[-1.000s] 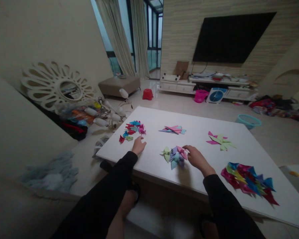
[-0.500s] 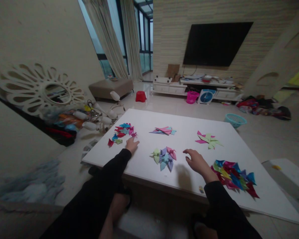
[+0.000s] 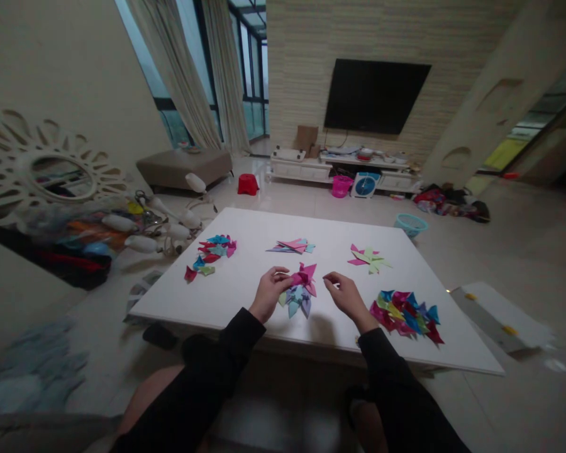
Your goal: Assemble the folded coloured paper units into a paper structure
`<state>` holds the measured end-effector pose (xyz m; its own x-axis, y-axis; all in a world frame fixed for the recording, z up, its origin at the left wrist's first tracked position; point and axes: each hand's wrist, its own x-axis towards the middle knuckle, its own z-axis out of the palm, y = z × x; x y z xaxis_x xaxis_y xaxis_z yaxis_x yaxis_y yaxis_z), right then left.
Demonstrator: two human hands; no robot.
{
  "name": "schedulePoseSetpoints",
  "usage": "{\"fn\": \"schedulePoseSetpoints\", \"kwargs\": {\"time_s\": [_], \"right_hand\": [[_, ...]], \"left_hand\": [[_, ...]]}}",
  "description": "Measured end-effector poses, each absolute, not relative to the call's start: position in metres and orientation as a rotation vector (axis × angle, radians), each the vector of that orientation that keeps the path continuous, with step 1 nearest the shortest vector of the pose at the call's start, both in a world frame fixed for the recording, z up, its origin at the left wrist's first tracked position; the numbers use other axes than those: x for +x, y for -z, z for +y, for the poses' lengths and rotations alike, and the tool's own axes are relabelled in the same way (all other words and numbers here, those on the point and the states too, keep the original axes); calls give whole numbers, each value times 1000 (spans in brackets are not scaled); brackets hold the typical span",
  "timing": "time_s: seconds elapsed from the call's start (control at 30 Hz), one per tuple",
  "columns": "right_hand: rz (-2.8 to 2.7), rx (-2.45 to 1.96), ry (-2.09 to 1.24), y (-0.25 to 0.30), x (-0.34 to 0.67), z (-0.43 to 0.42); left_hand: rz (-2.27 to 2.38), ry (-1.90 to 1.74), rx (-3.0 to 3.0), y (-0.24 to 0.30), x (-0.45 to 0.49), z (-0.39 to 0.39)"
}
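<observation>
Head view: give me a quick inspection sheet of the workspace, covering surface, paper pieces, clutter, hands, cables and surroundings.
Surface: white table, bearing separate paper groups.
Paper pieces: pastel figures at front middle, shiny figures at right, mixed figures at left; flat strips and green-and-pink strips farther back.
Clutter: light fitting on the left, cloth heap on the right floor.
Left hand: holds a magenta figure over the pastel figures; contact between them unclear.
Right hand: loosely curled, apart from the paper.
Cables: thin cord below the TV.
Surroundings: red stool, pink bucket, blue basket.
</observation>
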<state>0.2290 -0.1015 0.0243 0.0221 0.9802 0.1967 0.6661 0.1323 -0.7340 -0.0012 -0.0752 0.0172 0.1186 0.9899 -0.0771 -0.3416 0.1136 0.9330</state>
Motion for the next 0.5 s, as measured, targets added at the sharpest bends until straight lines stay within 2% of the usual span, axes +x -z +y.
{"fn": "schedulePoseSetpoints", "kwargs": {"time_s": [0.33,0.5], "right_hand": [[-1330,-1270,-1048,-46,183,-101],[-1256,-1135,-1119,-47,166,-97]], "left_hand": [[785,-1141,858,-45,-18,-75],[826,-1132,1012,-41,-30,-75]]}}
